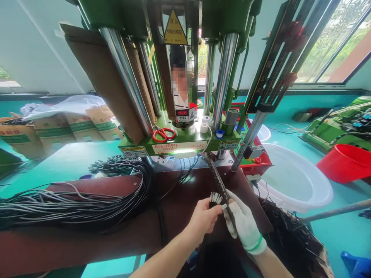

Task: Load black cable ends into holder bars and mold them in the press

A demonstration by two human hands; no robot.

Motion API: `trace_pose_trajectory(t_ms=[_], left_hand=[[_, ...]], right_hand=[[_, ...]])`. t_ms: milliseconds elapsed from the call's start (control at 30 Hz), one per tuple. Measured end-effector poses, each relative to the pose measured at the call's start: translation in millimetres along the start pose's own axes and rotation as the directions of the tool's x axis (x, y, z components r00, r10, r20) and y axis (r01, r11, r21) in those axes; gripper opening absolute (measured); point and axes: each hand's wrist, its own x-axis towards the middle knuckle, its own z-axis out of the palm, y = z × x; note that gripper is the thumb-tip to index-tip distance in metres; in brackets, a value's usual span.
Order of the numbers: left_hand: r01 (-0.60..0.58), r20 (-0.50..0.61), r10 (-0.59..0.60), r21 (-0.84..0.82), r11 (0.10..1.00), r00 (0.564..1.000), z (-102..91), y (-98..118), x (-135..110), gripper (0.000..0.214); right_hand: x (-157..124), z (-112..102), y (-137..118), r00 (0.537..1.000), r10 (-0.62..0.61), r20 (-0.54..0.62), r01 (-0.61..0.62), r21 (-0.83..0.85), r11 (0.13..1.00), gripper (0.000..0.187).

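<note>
My bare left hand [201,218] is closed on a small bunch of silvery metal connector pieces [215,197] with dark ends, fanned out above the fingers. One light piece pokes from the thumb toward the bar. In a white knitted glove with a green cuff, my right hand [245,222] grips the near end of a long, narrow dark metal bar [216,174]. The bar slants away to the press, its far end at the steel plate under the green head. Small notches line its upper side. Both hands are close together, over the front of the brown tabletop [185,202].
A thick bundle of black cables [87,202] lies on the left. Red-handled scissors [164,134] rest on the green press [197,135]. To the right stand a red control box [257,166], a white tub [298,173] and a red bucket [344,164]. Dark scraps [286,235] fill a container below.
</note>
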Motion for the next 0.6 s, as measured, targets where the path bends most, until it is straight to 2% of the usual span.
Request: trace_pose_trajectory(t_ms=[333, 500, 600], left_hand=[[-0.018, -0.011, 0.018, 0.009, 1.000, 1.000, 1.3, -2, -1, 0.028], [-0.119, -0.060, 0.125, 0.082, 0.989, 0.990, 1.0, -8, 2, 0.024], [-0.211, -0.074, 0.224, 0.151, 0.966, 0.972, -1.9, -7, 4, 0.031]], right_hand=[[-3, 3, -2, 1.000, -0.012, -0.011, 0.012, -0.012, 1.000, 0.051], [-4, 10, 1, 0.995, -0.051, -0.086, 0.041, -0.110, 0.993, 0.054], [-4, 10, -2, 0.995, -0.016, -0.097, 0.008, -0.083, 0.997, 0.055]])
